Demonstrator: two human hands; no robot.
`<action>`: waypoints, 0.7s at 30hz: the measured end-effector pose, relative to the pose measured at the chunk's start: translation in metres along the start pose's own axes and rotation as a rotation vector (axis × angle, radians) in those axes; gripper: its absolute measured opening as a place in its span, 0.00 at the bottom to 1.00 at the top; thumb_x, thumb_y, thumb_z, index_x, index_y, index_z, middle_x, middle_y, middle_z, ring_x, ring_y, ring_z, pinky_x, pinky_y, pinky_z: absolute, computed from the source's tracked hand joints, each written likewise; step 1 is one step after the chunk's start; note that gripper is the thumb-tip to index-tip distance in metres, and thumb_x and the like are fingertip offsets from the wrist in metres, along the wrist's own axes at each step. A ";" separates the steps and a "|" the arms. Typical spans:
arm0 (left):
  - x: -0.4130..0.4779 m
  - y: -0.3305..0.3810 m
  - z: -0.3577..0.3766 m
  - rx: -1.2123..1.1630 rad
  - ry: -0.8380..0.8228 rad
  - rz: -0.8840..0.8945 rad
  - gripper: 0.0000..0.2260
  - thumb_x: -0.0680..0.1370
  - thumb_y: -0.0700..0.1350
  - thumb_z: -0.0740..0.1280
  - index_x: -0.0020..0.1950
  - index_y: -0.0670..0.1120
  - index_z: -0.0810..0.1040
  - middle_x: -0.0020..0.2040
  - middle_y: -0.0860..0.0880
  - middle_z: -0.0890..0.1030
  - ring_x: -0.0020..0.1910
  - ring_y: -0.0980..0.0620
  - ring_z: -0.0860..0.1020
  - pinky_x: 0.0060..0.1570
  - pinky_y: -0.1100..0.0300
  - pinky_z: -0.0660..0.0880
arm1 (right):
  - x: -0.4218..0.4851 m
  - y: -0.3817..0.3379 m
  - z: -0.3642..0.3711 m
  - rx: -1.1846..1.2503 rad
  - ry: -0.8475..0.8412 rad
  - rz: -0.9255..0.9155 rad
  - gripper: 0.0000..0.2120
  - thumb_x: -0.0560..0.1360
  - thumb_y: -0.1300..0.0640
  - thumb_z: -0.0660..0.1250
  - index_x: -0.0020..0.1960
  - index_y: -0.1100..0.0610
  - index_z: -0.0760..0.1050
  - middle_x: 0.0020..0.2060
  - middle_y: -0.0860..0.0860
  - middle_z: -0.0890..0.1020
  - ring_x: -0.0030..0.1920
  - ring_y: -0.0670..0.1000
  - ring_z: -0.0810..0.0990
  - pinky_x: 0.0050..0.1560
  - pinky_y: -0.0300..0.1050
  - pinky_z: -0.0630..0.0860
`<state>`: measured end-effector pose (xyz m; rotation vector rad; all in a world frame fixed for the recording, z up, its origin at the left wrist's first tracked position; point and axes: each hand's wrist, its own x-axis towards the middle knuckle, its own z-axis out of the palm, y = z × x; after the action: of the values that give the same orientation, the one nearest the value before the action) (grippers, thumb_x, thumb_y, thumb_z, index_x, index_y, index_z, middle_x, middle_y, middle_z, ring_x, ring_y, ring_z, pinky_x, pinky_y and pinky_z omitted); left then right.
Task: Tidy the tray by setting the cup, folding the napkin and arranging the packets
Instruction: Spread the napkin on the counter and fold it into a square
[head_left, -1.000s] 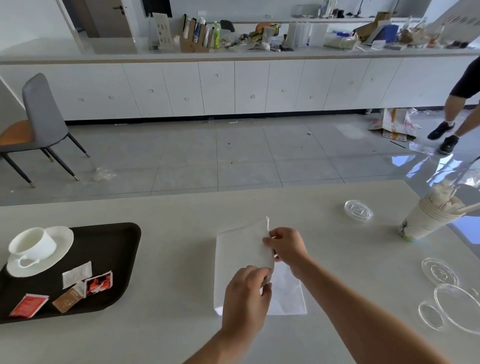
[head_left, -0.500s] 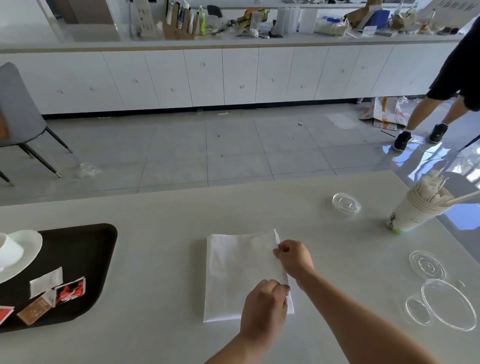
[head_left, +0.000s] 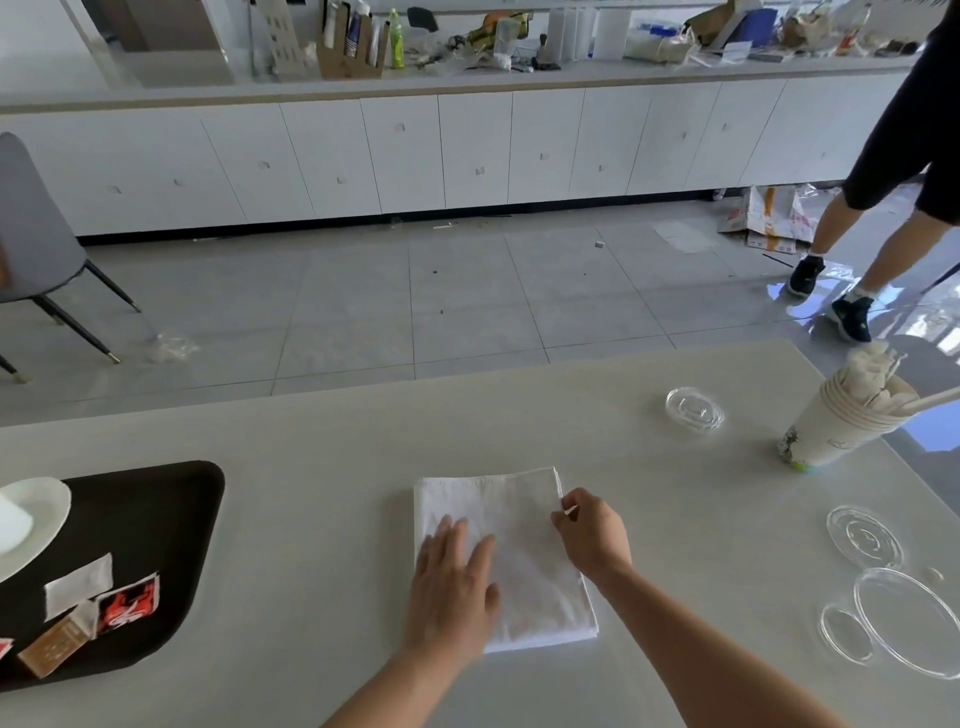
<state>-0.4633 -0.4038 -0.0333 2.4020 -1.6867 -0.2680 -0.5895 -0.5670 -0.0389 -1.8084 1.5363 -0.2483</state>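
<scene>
A white napkin (head_left: 511, 530) lies folded on the pale table in front of me. My left hand (head_left: 452, 587) rests flat on its near left part, fingers spread. My right hand (head_left: 589, 532) pinches the napkin's right edge near the far corner. At the left edge sits a black tray (head_left: 156, 519). On it are a white saucer (head_left: 39, 514) with the cup mostly cut off by the frame, a white packet (head_left: 78, 584), a red-and-black packet (head_left: 130, 605) and a brown packet (head_left: 57, 647).
A stack of paper cups (head_left: 841, 421) stuffed with napkins stands at the far right. Clear plastic lids (head_left: 693, 408) (head_left: 865, 538) (head_left: 909, 626) lie on the right side. A person's legs (head_left: 872, 228) move on the floor beyond, and a grey chair (head_left: 36, 244) stands left.
The napkin's right half was folded over to the left and now lies flat. My left hand moved from the near edge onto the napkin and opened flat. The view shifted right, cutting off the cup.
</scene>
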 end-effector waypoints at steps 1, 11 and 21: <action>0.002 -0.009 0.003 0.051 -0.081 -0.033 0.26 0.77 0.53 0.60 0.75 0.50 0.62 0.77 0.40 0.59 0.77 0.39 0.53 0.74 0.45 0.55 | 0.001 0.001 0.001 -0.013 0.007 -0.008 0.09 0.76 0.57 0.69 0.55 0.57 0.78 0.44 0.54 0.84 0.47 0.59 0.82 0.46 0.47 0.77; 0.027 -0.055 0.012 0.155 0.006 0.051 0.33 0.77 0.64 0.53 0.77 0.46 0.62 0.78 0.44 0.58 0.77 0.41 0.56 0.74 0.44 0.53 | -0.020 0.024 0.029 -0.481 0.099 -0.564 0.32 0.79 0.40 0.59 0.79 0.51 0.59 0.80 0.47 0.57 0.79 0.55 0.55 0.76 0.51 0.58; 0.037 -0.066 0.043 0.144 -0.100 0.001 0.38 0.76 0.69 0.52 0.78 0.47 0.57 0.79 0.42 0.53 0.78 0.42 0.50 0.72 0.41 0.51 | -0.021 0.050 0.045 -0.591 0.042 -0.539 0.39 0.79 0.31 0.51 0.80 0.58 0.56 0.80 0.52 0.57 0.80 0.53 0.53 0.76 0.54 0.51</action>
<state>-0.4023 -0.4192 -0.0933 2.5296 -1.8072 -0.2796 -0.6081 -0.5301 -0.0961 -2.6904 1.1878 -0.0825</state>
